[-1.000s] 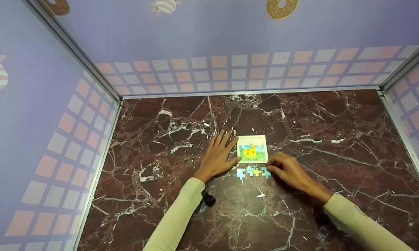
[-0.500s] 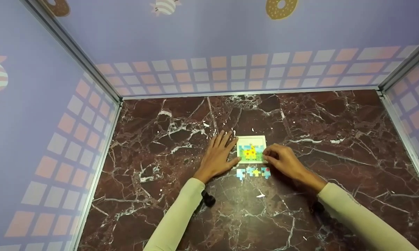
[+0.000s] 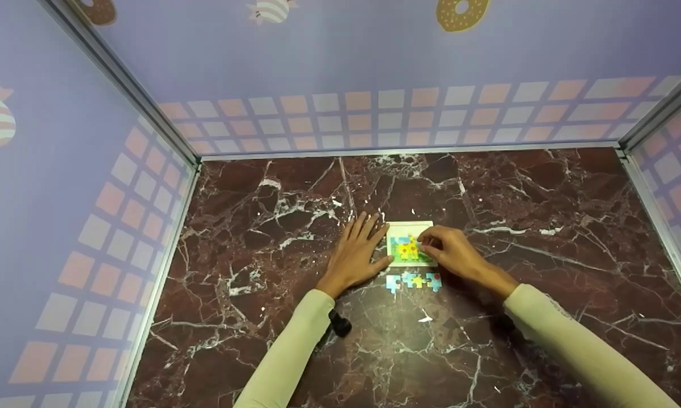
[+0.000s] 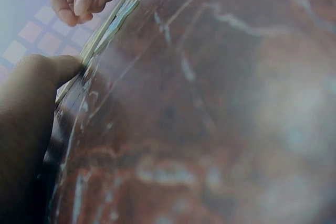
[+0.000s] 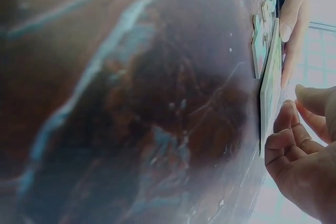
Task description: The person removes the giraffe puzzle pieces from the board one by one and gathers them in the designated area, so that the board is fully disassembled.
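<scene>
R hand [image 3: 453, 251], curled over tray [image 3: 402, 230], hides R part of giraffe pic [image 3: 405, 250] inside; can't tell if it pinches anything. Tray's top strip bare. L hand [image 3: 352, 258] apart, fingers spread, thumb touching L rim. Loose pcs [image 3: 418, 281] just nearside, on marble table [image 3: 408, 357].

L hand [image 3: 351, 253] touching giraffe puzzle [image 3: 405, 249], R hand [image 3: 456, 249] over it, loose pcs [image 3: 417, 281] below

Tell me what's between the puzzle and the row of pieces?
Only a thin, bare strip of table separates the puzzle from the pieces; the head view shows it.
</scene>
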Demonstrator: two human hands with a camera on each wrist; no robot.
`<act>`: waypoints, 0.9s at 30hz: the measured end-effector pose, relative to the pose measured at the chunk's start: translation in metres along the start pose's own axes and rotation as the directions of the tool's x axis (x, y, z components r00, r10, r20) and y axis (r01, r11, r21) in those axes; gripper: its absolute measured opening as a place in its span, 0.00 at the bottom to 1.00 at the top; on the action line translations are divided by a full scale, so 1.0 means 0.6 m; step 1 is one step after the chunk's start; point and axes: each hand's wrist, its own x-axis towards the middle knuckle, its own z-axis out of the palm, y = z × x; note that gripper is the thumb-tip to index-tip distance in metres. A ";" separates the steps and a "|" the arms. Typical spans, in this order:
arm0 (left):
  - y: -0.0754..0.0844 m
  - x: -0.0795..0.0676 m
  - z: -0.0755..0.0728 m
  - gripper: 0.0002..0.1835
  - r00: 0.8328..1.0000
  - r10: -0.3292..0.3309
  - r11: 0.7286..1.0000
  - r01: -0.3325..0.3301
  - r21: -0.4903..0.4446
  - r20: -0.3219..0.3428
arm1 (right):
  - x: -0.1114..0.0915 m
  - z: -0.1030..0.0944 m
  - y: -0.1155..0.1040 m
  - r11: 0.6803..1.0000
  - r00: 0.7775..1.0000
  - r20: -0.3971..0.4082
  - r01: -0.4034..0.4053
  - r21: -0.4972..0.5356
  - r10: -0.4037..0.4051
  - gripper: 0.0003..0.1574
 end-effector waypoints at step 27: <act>-0.001 0.001 0.003 0.45 1.000 -0.006 1.000 0.006 0.030 0.005 | 0.042 0.022 -0.008 0.997 0.996 0.062 0.070 -0.044 -0.067 0.10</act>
